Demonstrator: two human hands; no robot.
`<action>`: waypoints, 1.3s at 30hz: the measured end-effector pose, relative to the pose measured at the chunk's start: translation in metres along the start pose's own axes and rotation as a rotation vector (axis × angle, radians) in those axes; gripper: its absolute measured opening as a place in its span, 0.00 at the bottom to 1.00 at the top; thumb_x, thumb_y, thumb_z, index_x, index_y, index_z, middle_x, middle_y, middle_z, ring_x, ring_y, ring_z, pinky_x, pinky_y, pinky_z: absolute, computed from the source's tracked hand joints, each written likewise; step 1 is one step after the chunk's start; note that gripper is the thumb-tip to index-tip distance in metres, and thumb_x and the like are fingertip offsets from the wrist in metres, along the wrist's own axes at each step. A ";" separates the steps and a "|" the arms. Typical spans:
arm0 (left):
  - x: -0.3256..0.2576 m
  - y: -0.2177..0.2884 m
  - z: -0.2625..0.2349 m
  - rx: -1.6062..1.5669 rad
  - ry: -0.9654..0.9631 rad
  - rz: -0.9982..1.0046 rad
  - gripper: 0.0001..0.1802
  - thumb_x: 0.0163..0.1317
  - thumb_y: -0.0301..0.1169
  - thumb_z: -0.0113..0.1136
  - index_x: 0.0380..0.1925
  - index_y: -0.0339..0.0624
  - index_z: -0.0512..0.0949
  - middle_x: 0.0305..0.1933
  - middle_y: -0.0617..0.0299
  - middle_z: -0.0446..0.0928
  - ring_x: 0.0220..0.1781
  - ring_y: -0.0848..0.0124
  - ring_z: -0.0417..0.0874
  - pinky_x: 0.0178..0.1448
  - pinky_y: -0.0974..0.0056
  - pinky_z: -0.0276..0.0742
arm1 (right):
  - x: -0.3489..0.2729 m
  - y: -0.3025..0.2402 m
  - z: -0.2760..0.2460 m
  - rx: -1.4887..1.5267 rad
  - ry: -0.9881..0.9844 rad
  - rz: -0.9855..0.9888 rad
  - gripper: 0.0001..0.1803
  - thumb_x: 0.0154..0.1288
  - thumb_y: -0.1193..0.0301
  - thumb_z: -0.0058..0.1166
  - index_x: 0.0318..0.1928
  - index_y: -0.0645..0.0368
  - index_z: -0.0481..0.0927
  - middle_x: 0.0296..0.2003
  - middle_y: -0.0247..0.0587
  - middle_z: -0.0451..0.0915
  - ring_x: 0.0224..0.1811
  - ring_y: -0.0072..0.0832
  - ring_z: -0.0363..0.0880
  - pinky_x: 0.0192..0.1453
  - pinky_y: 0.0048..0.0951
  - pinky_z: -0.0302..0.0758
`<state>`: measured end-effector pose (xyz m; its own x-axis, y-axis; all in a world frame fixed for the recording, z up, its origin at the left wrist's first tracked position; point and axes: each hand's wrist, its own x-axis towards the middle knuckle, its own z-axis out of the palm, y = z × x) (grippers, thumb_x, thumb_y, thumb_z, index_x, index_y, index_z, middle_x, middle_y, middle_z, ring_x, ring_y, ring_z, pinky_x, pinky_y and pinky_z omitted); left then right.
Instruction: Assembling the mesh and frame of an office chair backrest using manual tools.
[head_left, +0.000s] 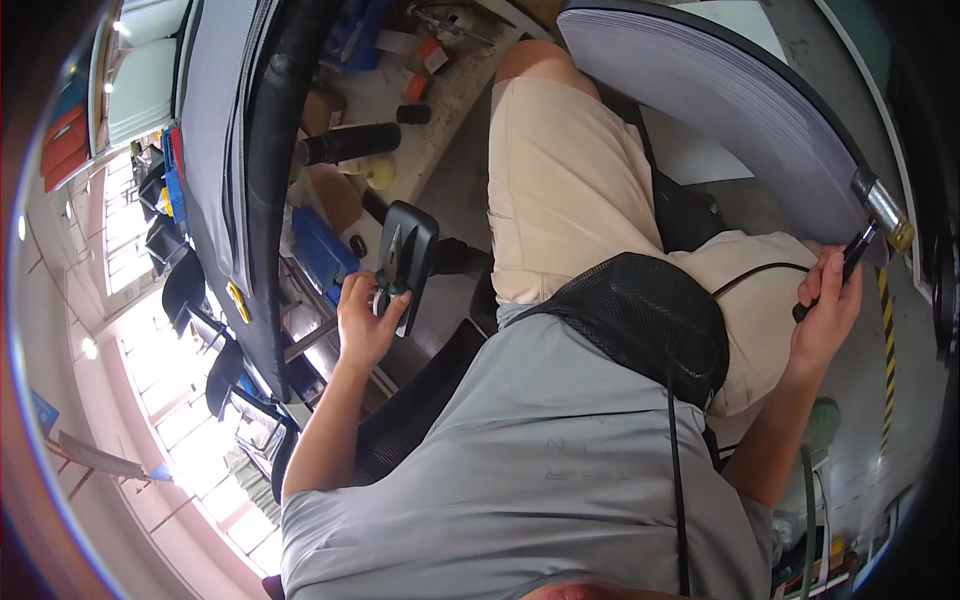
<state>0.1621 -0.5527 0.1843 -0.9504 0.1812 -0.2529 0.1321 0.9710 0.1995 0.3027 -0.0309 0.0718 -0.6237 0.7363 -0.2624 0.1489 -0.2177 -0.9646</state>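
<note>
My left hand (370,312) is closed round a small pair of snips (393,258) with dark green grips and pointed metal blades. The blades stick up over the black chair armrest (418,240). On the other side, my right hand (832,300) grips the black handle of a small hammer (886,208). Its silver head has a black end and a yellowish end, and lies close to the lower corner of a thick stack of grey sheets (730,100). A black cable (760,272) runs from the black mesh pouch (650,310) on my lap toward my right hand.
A cluttered worktable (450,95) stands ahead, with a black bottle-like cylinder (352,143) and blue bins (325,250). Another layered grey stack (215,120) with a black edge rises at left. Yellow-black tape (886,350) marks the floor at right.
</note>
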 end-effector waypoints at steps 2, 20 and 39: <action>0.001 0.000 0.002 -0.025 -0.001 -0.022 0.26 0.55 0.39 0.77 0.47 0.35 0.78 0.47 0.53 0.76 0.46 0.56 0.82 0.51 0.57 0.79 | -0.001 -0.001 0.001 -0.005 0.021 0.000 0.10 0.77 0.65 0.56 0.43 0.59 0.74 0.28 0.29 0.70 0.23 0.11 0.61 0.25 0.18 0.59; 0.151 0.337 0.108 -0.292 0.234 1.051 0.33 0.54 0.40 0.78 0.59 0.41 0.77 0.65 0.40 0.70 0.68 0.43 0.70 0.73 0.44 0.64 | -0.004 -0.073 -0.022 -0.478 0.229 -0.233 0.18 0.74 0.58 0.61 0.42 0.63 0.81 0.31 0.30 0.79 0.33 0.19 0.73 0.39 0.25 0.71; 0.281 0.450 0.189 0.040 0.892 1.200 0.35 0.61 0.75 0.53 0.46 0.61 0.87 0.42 0.72 0.85 0.38 0.65 0.84 0.41 0.54 0.72 | -0.362 -0.038 -0.115 -0.831 0.368 0.584 0.16 0.59 0.66 0.71 0.41 0.58 0.79 0.31 0.39 0.73 0.37 0.31 0.75 0.43 0.34 0.73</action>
<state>0.0081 -0.0351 0.0240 -0.1265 0.7149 0.6876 0.9317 0.3236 -0.1650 0.6111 -0.2157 0.2005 -0.0394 0.8372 -0.5455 0.9090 -0.1967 -0.3675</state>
